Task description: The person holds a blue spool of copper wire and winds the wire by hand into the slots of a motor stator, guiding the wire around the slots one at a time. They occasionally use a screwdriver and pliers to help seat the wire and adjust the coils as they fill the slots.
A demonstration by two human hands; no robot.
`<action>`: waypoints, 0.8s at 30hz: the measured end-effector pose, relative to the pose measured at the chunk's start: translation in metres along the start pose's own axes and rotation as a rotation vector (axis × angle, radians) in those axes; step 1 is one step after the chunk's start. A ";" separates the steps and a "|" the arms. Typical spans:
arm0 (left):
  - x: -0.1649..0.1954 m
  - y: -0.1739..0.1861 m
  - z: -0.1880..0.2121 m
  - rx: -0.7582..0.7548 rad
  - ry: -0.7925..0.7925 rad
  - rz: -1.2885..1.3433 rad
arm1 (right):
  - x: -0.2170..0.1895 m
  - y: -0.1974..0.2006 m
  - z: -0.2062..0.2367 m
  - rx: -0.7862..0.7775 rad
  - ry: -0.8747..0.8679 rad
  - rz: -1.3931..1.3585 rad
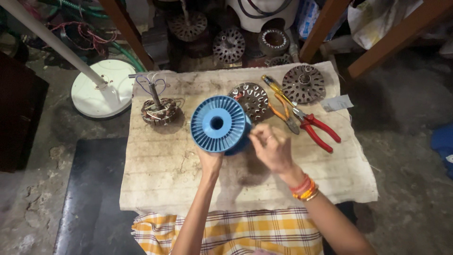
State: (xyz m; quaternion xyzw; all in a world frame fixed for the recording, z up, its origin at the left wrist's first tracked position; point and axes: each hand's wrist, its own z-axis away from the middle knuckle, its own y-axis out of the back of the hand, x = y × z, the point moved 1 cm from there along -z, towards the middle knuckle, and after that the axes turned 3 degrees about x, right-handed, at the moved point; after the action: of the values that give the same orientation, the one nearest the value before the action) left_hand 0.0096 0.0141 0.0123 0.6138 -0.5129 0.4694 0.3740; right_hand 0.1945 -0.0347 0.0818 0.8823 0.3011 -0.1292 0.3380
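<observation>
Ribbed blue plastic spool (218, 123) is being held from below by left hand (210, 160), above stained cloth-covered board (165, 165); right hand (271, 148), fingers (257, 133) pinched narrow, is being kept touching its rim, red-handled pliers (317, 128) nearby.

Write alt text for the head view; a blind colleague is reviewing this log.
A left hand holds up a blue spool while the right hand pinches at its edge, above a stained cloth. A wound stator, pliers and metal discs lie on it.

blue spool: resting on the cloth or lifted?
Lifted. The left hand holds the blue spool from below, flange facing the camera; right hand at its side.
</observation>
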 end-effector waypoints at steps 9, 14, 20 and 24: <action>-0.022 0.009 0.005 -0.234 0.462 0.374 | 0.039 -0.015 -0.004 -0.025 -0.482 -0.649; -0.058 0.019 0.011 -0.256 0.757 0.648 | 0.062 -0.035 0.007 -0.056 -0.614 -0.994; -0.035 0.019 0.011 -0.231 0.842 0.966 | 0.069 -0.057 0.024 -0.037 -0.808 -1.204; -0.013 0.013 0.004 -0.240 0.928 1.268 | 0.057 -0.071 0.039 -0.019 -0.875 -0.976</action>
State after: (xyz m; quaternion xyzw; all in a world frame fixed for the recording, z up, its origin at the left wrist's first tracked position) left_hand -0.0024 0.0111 -0.0013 -0.0977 -0.6035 0.7422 0.2746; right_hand 0.1943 0.0066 -0.0088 0.5074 0.5028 -0.6120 0.3395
